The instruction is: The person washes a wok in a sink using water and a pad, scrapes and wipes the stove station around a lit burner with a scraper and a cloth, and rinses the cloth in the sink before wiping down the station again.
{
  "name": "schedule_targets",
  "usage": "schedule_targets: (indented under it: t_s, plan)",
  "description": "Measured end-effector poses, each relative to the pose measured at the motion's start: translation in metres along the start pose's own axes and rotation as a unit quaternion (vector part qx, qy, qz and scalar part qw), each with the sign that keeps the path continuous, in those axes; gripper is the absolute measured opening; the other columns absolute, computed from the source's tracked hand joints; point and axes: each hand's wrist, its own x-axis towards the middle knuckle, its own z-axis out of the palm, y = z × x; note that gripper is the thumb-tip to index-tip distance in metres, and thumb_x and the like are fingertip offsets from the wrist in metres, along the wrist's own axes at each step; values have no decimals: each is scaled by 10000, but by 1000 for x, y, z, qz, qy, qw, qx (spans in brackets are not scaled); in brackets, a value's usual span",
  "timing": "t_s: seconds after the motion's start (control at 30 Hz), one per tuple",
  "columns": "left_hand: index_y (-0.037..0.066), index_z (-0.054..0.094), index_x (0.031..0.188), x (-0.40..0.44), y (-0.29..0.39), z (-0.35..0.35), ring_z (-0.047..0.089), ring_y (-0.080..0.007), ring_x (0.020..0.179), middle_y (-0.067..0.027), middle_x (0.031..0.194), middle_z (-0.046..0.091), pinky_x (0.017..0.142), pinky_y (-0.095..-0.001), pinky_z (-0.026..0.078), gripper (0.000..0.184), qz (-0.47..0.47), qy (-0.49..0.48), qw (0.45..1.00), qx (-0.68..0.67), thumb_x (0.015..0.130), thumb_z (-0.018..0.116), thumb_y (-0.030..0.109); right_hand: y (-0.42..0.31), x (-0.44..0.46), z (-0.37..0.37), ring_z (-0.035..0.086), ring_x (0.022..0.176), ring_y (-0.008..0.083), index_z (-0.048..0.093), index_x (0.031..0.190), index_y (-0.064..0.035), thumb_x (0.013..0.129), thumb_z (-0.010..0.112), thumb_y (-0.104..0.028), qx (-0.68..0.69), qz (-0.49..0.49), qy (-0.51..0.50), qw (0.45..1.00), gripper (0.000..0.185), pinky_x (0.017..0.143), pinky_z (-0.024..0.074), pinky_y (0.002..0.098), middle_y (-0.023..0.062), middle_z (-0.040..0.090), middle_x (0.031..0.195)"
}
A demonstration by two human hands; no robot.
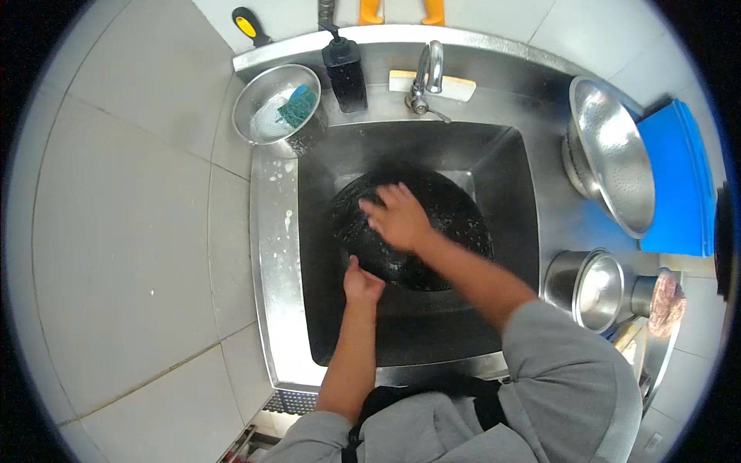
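A large round black wok (pixel 455 224), wet and flecked with suds, lies inside the sink (pixel 509 309). At its near-left edge my left hand (pixel 363 283) is closed on the rim, thumb pointing up; the fingers underneath are mostly hidden. Over the wok's inner surface my right hand (pixel 400 219) is spread palm down, its fingers apart and slightly blurred. Nothing shows in it, though what lies under the palm is hidden.
Behind the sink stand a faucet (pixel 434 69), a black pump bottle (pixel 345 73) and a metal pot (pixel 266 139) holding a green scouring pad (pixel 297 106). On the right are a colander (pixel 617 162), a blue board (pixel 679 185) and metal bowls (pixel 600 289).
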Motion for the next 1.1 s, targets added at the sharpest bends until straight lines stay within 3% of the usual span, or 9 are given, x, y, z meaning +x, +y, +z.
schedule_targets:
  t_s: [0.2, 0.4, 0.43, 0.53, 0.7, 0.8, 0.9, 1.0, 1.1]
  plan:
    - [32, 485, 1237, -1, 2, 30, 551, -219, 1086, -89, 1214, 565, 980, -354, 406, 338, 47, -64, 997, 15, 995, 447, 265, -46, -101, -44, 348, 1298, 389, 491, 1326, -243, 831, 619, -218, -29, -27, 20, 999, 512, 1091, 220, 577, 192, 433, 1352]
    - [72, 494, 1239, -21, -10, 45, 553, -204, 1082, -50, 1196, 574, 952, -359, 428, 325, -7, -28, 999, -43, 1009, 377, 270, -34, 72, 8, 379, 1265, 362, 544, 1274, -208, 890, 522, -305, -70, 2, -136, 988, 396, 1085, 210, 547, 115, 497, 1310]
    - [159, 509, 1187, -29, -6, 49, 580, -193, 925, -39, 1070, 595, 761, -313, 473, 318, -8, -108, 992, -72, 1004, 315, 333, -41, 58, 10, 398, 1244, 357, 548, 1268, -205, 876, 542, -293, -78, -31, -138, 987, 402, 1076, 229, 549, 115, 504, 1293]
    - [113, 477, 1279, 3, -3, 34, 511, -294, 1177, -127, 1293, 525, 990, -452, 417, 404, -29, -104, 994, -18, 1005, 284, 339, -55, -45, -18, 440, 1202, 351, 558, 1255, -205, 833, 592, -232, -68, -57, 57, 994, 425, 1054, 292, 532, 127, 510, 1266]
    - [2, 374, 1372, -18, -3, 74, 407, -307, 1299, -142, 1417, 412, 1095, -472, 295, 493, -14, 11, 999, 37, 1019, 289, 335, 36, -160, -26, 433, 1207, 396, 465, 1325, -88, 848, 581, -201, 44, 199, 172, 964, 503, 1046, 330, 463, 205, 488, 1271]
    - [-2, 356, 1388, -13, -14, 59, 366, -306, 1333, -146, 1451, 370, 1121, -467, 240, 517, 74, 100, 989, 76, 1016, 294, 351, 166, -163, 34, 411, 1231, 435, 401, 1367, -26, 929, 504, -229, 311, 414, 195, 833, 493, 1056, 322, 436, 260, 451, 1327]
    - [46, 449, 1339, -12, -1, 49, 545, -229, 1177, -136, 1389, 458, 995, -403, 439, 438, 27, 25, 998, 55, 1011, 344, 317, 112, -171, 29, 415, 1232, 435, 377, 1400, -56, 958, 467, -252, 205, 377, 201, 880, 492, 1074, 293, 451, 276, 440, 1342]
    - [29, 397, 1373, 0, 9, 44, 462, -279, 1255, -145, 1422, 413, 1063, -451, 345, 480, -25, 25, 999, 35, 1012, 298, 331, 12, -196, 29, 378, 1251, 459, 334, 1435, -93, 947, 485, -224, 155, 418, 239, 863, 528, 1074, 288, 462, 269, 372, 1379]
    - [44, 360, 1405, 25, 2, 19, 390, -314, 1313, -144, 1441, 386, 1110, -490, 269, 509, -28, -19, 999, 16, 1007, 279, 350, 78, -191, 49, 348, 1315, 392, 274, 1464, -102, 972, 429, -241, 287, 504, 206, 788, 534, 1098, 263, 435, 251, 355, 1414]
